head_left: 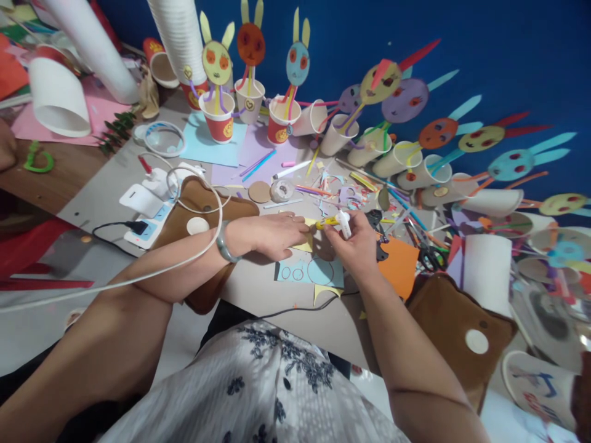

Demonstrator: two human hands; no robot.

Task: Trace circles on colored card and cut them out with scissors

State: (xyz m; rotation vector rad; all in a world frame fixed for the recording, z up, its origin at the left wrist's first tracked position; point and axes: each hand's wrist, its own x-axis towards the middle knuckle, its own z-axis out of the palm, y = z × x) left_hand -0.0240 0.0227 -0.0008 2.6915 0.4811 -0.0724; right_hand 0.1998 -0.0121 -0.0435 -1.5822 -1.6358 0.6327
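Note:
My left hand (276,235) lies flat with its fingers stretched out, the fingertips on a small piece of yellow paper (305,245). In my right hand (354,244), thumb and fingers close round a small yellow-and-white pen-like tool (329,222); its exact kind is hard to make out. Its yellow end points left toward my left fingertips. Just below both hands is a light blue paper strip (310,272) with circles drawn on it. A yellow paper scrap (327,293) sticks out under its lower edge. An orange sheet (398,266) lies right of my right wrist.
Paper cups with rabbit-faced figures (217,120) line the blue wall. Paper scraps (341,191) and pens litter the middle. A power strip (150,221) with a white cable stands left, beside a brown pouch (191,209). Scissors (431,257) and another brown pouch (457,335) are right.

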